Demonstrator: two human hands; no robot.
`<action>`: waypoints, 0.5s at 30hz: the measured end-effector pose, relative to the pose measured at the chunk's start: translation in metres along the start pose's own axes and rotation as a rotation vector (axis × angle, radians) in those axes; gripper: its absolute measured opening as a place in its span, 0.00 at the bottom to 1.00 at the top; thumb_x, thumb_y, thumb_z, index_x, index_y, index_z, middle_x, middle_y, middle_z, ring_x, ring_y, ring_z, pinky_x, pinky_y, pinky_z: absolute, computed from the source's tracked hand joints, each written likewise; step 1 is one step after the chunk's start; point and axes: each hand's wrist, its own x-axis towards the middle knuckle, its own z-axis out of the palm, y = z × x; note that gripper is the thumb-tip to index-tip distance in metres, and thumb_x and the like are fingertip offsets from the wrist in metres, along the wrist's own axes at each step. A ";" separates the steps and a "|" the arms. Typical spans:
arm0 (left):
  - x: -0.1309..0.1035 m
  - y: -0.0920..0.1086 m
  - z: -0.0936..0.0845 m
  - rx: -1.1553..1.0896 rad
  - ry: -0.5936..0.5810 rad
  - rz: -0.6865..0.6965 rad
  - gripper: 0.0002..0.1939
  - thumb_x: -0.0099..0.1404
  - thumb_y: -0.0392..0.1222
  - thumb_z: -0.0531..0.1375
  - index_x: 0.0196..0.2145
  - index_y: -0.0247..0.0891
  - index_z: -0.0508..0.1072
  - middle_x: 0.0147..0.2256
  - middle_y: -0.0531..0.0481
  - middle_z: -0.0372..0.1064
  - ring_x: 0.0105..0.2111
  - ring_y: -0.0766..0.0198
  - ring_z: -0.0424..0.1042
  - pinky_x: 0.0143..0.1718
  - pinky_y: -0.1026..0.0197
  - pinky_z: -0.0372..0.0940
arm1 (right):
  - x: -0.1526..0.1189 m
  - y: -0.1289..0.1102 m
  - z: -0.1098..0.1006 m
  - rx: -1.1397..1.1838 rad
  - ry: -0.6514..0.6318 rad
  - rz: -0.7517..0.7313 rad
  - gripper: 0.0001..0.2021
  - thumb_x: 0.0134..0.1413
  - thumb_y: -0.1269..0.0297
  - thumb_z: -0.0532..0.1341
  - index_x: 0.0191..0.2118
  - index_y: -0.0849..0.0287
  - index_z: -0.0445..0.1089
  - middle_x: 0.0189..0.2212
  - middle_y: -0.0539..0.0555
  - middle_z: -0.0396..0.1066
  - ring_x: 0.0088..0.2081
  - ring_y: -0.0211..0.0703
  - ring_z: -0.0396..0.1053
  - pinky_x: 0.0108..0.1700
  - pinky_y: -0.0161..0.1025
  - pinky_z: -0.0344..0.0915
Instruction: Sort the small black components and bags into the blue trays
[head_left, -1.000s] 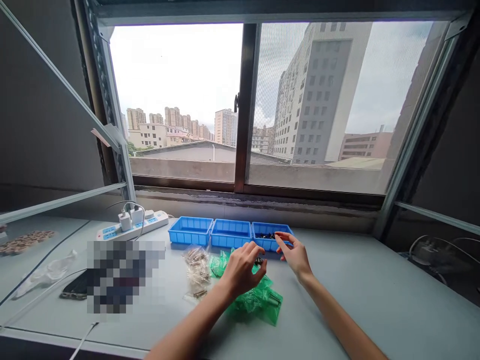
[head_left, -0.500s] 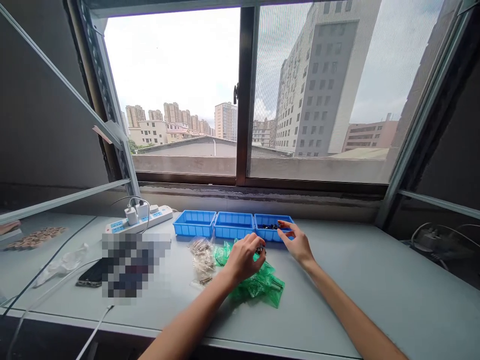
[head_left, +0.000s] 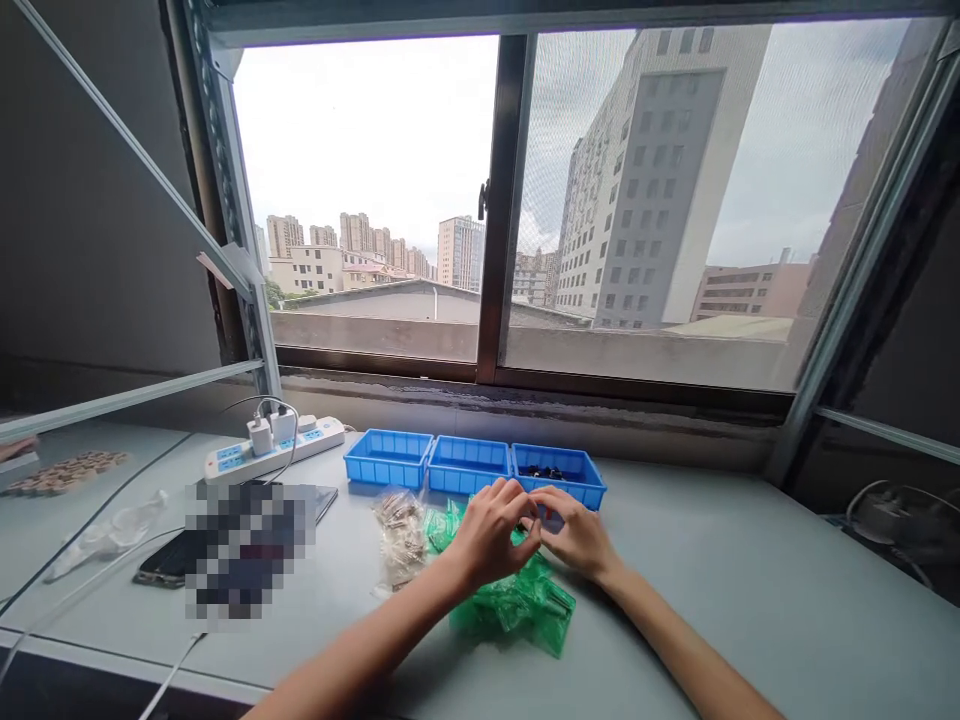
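My left hand (head_left: 491, 535) and my right hand (head_left: 576, 532) meet fingertip to fingertip over a pile of green plastic bags (head_left: 517, 605). Both are closed in a pinch, and whatever small thing lies between the fingers is hidden. Just behind them stands the right blue bin (head_left: 574, 490), with several small black parts (head_left: 545, 473) in it. A clear bag of small metal-looking pieces (head_left: 400, 535) lies to the left of the green bags.
Left of the black-parts bin are a middle blue bin (head_left: 469, 480) and a left blue bin (head_left: 386, 475). A white power strip (head_left: 274, 450), a dark phone (head_left: 161, 560) and cables lie on the left. Small tan pieces (head_left: 71, 472) sit at the far left.
My right hand has left the right blue bin and come toward me and left, to my left hand. The small dark thing seen in my left fingers is now hidden.
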 end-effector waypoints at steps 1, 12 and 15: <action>0.002 -0.001 0.001 0.015 -0.022 0.001 0.03 0.58 0.35 0.55 0.31 0.39 0.67 0.31 0.49 0.66 0.34 0.61 0.65 0.34 0.60 0.61 | -0.001 -0.001 0.002 -0.017 -0.036 -0.014 0.11 0.49 0.61 0.56 0.37 0.54 0.73 0.39 0.53 0.73 0.37 0.45 0.70 0.37 0.40 0.66; 0.002 -0.013 0.021 -0.056 -0.219 -0.055 0.01 0.58 0.36 0.56 0.29 0.38 0.66 0.32 0.51 0.63 0.35 0.62 0.64 0.36 0.61 0.61 | 0.000 0.000 0.006 -0.196 -0.055 0.061 0.10 0.44 0.71 0.54 0.28 0.54 0.72 0.30 0.52 0.73 0.35 0.46 0.70 0.34 0.37 0.63; 0.000 -0.016 0.022 -0.111 -0.211 -0.105 0.01 0.58 0.35 0.56 0.29 0.38 0.66 0.32 0.51 0.63 0.35 0.62 0.64 0.37 0.61 0.60 | -0.001 -0.001 0.006 -0.201 -0.015 0.107 0.09 0.45 0.68 0.56 0.30 0.53 0.74 0.30 0.52 0.74 0.35 0.46 0.71 0.34 0.37 0.64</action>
